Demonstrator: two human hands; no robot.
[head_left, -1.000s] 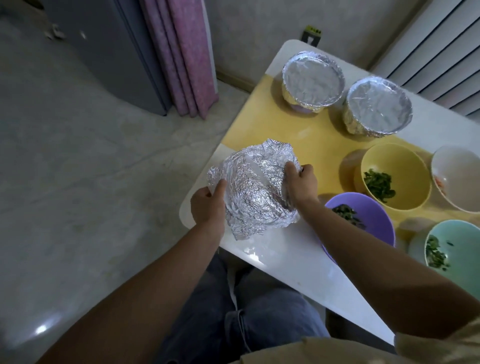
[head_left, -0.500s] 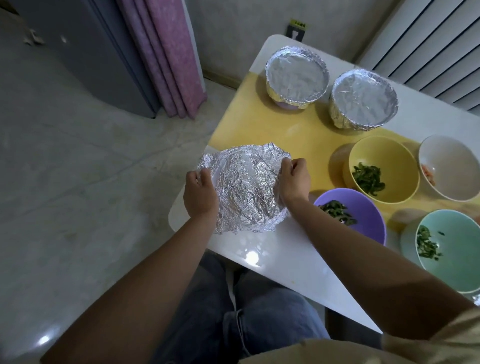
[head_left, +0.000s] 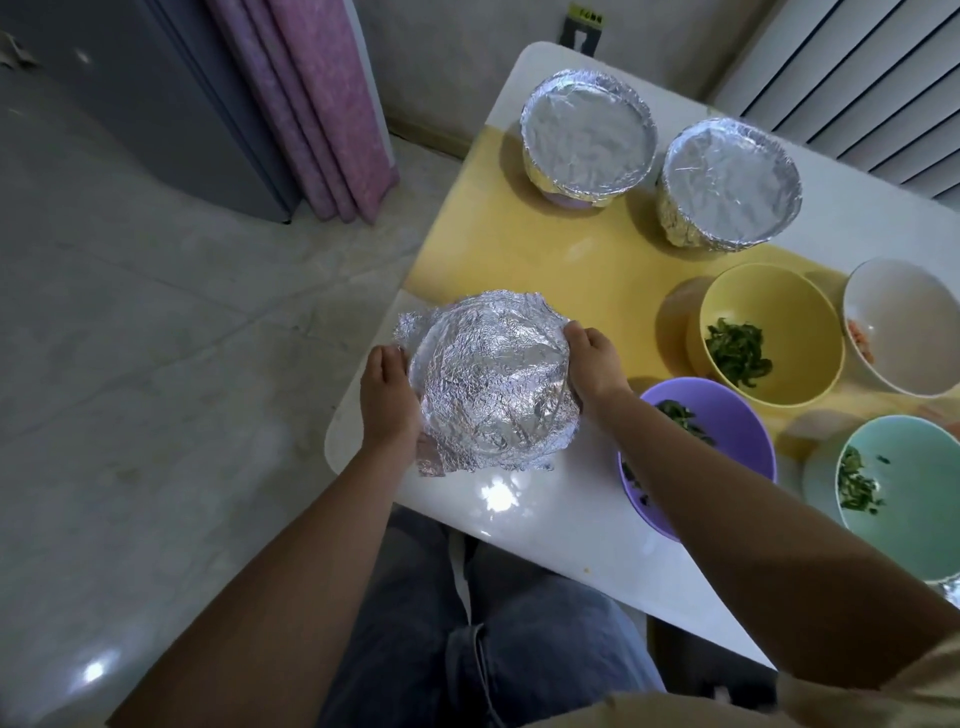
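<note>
Two round silver foil-covered bowls (head_left: 587, 135) done, left hand (head_left: 389, 400) and right hand (head_left: 592, 358) fingers grasping third's crumpled foil (head_left: 493, 384), four open coloured bowls (head_left: 779, 296) left.

The crinkled foil-covered bowl (head_left: 493, 379) sat on the white table (head_left: 545, 525) between the left hand (head_left: 387, 400) and right hand (head_left: 595, 358); a round purple plastic bowl (head_left: 737, 431) stood just right.

We log a white table (head_left: 545, 535) with a yellow mat (head_left: 498, 244) across it. Far: left sealed bowl (head_left: 587, 137), right sealed bowl (head_left: 730, 184). Right: yellow bowl (head_left: 779, 301), white bowl (head_left: 904, 317), purple bowl (head_left: 737, 415), mint bowl (head_left: 914, 467); near left: crumpled-foil bowl (head_left: 493, 379).
</note>
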